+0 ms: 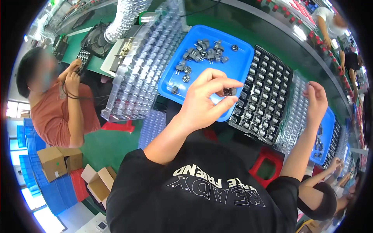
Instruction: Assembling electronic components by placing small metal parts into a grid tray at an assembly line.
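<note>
Left hand (208, 97) pinches small dark part (229, 91) over blue tray (237, 66)

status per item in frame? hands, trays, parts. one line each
left hand: raised over the blue tray, pinch grip shut on the small dark part
small dark part: held between thumb and fingertips, off the tray
right hand: fingers on the clear blister trays, holding nothing visible
blue tray: flat, partly filled
loose dark parts: unsorted heap in blue tray
black grid tray: most cells filled
clear blister trays: stacked beside the black tray
</note>
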Tool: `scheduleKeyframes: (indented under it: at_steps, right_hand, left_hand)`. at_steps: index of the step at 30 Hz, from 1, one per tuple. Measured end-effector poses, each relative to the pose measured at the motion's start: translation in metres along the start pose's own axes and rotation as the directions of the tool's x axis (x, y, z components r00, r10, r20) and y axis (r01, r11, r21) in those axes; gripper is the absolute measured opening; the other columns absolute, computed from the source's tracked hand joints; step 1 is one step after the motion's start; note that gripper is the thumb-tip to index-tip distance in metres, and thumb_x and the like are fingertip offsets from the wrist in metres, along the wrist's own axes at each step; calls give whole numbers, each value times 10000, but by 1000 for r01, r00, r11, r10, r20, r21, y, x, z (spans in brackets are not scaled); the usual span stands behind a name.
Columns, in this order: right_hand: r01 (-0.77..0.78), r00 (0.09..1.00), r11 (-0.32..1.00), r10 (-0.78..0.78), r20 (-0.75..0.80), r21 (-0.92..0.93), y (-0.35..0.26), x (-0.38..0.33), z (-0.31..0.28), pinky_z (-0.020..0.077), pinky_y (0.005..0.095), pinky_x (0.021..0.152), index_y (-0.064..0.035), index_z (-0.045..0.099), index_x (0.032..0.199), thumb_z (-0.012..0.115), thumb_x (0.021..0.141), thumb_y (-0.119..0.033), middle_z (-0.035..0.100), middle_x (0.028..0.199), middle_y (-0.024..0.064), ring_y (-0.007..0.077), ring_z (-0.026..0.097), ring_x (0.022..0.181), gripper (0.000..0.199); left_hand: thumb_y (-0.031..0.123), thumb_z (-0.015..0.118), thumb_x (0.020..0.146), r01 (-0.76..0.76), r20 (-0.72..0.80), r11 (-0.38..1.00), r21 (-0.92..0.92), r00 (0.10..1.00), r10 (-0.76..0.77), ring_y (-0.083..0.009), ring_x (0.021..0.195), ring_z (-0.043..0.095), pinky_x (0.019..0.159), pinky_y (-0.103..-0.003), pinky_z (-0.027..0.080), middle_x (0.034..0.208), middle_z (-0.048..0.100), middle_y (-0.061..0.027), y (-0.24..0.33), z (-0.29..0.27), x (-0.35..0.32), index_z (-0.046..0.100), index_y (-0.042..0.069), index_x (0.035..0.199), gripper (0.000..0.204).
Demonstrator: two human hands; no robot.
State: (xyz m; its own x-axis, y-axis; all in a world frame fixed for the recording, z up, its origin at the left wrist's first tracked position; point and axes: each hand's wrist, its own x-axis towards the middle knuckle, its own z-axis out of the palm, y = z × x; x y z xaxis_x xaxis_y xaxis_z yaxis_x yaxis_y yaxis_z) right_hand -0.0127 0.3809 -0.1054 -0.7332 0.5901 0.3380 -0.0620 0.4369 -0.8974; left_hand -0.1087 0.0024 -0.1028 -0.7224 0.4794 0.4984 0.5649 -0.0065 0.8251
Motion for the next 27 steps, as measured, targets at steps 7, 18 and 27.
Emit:
scheduleKeyframes:
  at_steps: [7,18,27]
  right_hand:
    - [377,854,896,-435,287,234,-101,-109,103,557,303,820,49,663,1070,675,840,123,695,1088,160,180,677,899,242]
    - [525,829,845,-535,162,106,-99,-125,125,552,285,660,6,739,988,853,713,-32,726,873,116,211,698,761,300]
    - [513,843,857,-513,161,46,-99,-132,129,541,292,678,-22,749,991,859,717,-72,700,902,98,207,669,791,299]
  left_hand:
    - [-34,791,722,83,152,994,68,984,-93,-160,858,673,769,-281,567,1065,653,-89,12,17,7,722,71,1150,446]
    - [106,923,661,261,281,714,-650,955,-94,-173,1003,623,878,-324,533,1100,622,-88,-20,26,-3,715,-22,1090,494]
    - [72,890,716,327,325,589,-739,939,-113,-156,975,635,811,-272,559,1099,606,-56,-24,27,-6,735,16,1101,420]
